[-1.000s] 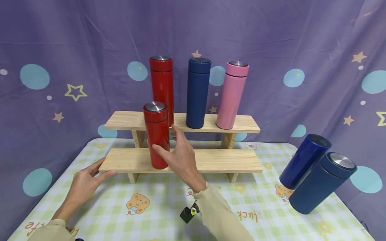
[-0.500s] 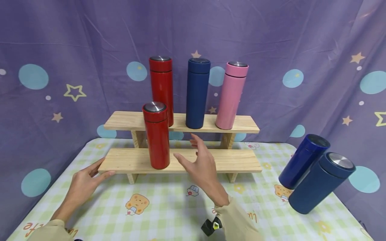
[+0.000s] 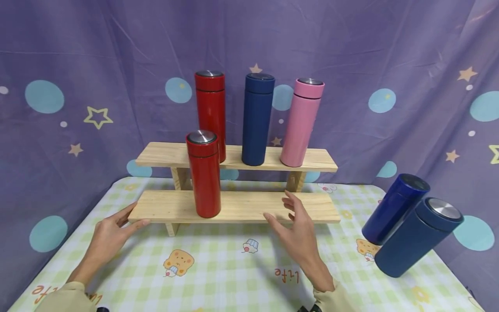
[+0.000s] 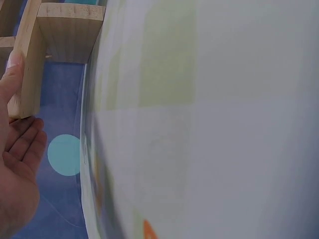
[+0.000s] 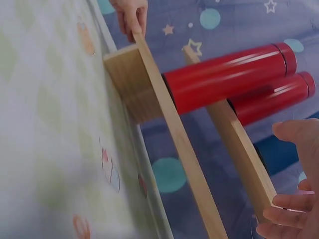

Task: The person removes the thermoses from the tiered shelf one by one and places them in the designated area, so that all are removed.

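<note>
My left hand (image 3: 108,238) holds the left end of the lower board of a two-tier wooden shelf (image 3: 163,206). In the left wrist view its thumb (image 4: 14,74) lies along the board while the fingers curl at the end. A red thermos bottle (image 3: 205,182) with a steel lid top stands upright on the lower board, left of centre. My right hand (image 3: 298,234) hovers before the right part of that board, fingers loosely bent, holding nothing. On the upper board stand a red thermos (image 3: 211,108), a dark blue thermos (image 3: 257,123) and a pink thermos (image 3: 301,125).
To the right on the checked tablecloth (image 3: 218,281) are a glossy blue thermos (image 3: 391,212) and a navy thermos (image 3: 415,240), close together; both appear leaning in the head view. A purple curtain (image 3: 136,65) hangs behind the shelf.
My right hand has let go of the red thermos on the lower board and drawn away to the right. The left hand stays at the board's end.
</note>
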Tool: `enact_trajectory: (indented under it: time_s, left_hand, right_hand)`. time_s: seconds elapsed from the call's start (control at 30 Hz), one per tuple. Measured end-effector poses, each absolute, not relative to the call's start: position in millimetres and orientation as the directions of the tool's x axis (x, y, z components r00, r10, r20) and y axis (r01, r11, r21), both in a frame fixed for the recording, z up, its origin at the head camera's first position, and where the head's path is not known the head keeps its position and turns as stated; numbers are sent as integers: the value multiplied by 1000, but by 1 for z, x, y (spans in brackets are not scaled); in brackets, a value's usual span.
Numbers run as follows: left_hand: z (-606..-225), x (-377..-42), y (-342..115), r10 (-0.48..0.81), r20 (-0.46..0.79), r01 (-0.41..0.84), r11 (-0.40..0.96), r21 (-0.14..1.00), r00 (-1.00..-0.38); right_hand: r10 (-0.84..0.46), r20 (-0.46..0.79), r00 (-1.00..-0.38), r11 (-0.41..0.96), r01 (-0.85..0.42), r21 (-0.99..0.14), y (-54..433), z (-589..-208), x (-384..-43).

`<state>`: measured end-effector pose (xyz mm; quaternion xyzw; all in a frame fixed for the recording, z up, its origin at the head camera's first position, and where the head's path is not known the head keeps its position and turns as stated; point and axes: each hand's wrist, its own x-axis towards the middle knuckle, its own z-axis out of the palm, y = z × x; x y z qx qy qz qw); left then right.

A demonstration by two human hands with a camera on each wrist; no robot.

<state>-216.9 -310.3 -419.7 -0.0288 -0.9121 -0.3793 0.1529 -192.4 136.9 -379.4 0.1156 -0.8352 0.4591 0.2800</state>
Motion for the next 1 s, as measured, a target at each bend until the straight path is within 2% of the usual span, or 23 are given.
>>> enact_trajectory:
  time_s: [0.33, 0.57, 1.0]
  left_hand:
    - [-420, -216, -311, -68, 304, 167, 713, 681, -950]
    - [-419, -217, -310, -67, 301, 165, 714, 681, -951]
    - [-420, -218, -310, -59, 303, 170, 719, 674, -951]
  right_hand:
    - [89, 564, -821, 628, -392, -672, 175, -388, -177]
    - [157, 514, -843, 684, -282, -672, 197, -393, -162]
    - [285, 540, -792, 752, -164, -638, 244, -411, -128]
